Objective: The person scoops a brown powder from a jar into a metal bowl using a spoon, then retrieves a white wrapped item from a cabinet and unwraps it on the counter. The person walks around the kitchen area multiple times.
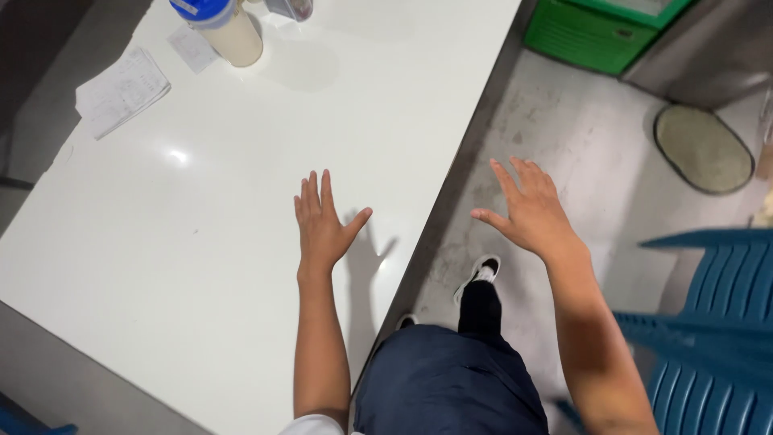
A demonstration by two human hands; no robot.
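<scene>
Two bare hands hover open over a white bench (pixel 201 266) that fills the left and centre of the frame. At lower right stands a blue plastic chair (pixel 717 322). The left hand (pixel 322 225) spreads its fingers wide, flat above the bench at centre; the right hand (pixel 531 213) (equally empty) hangs past the bench edge over the floor. At upper left sit loose papers (pixel 121 89) and a blue-lidded jar (pixel 225 28); a careless sweep would likely scatter or topple them.
</scene>
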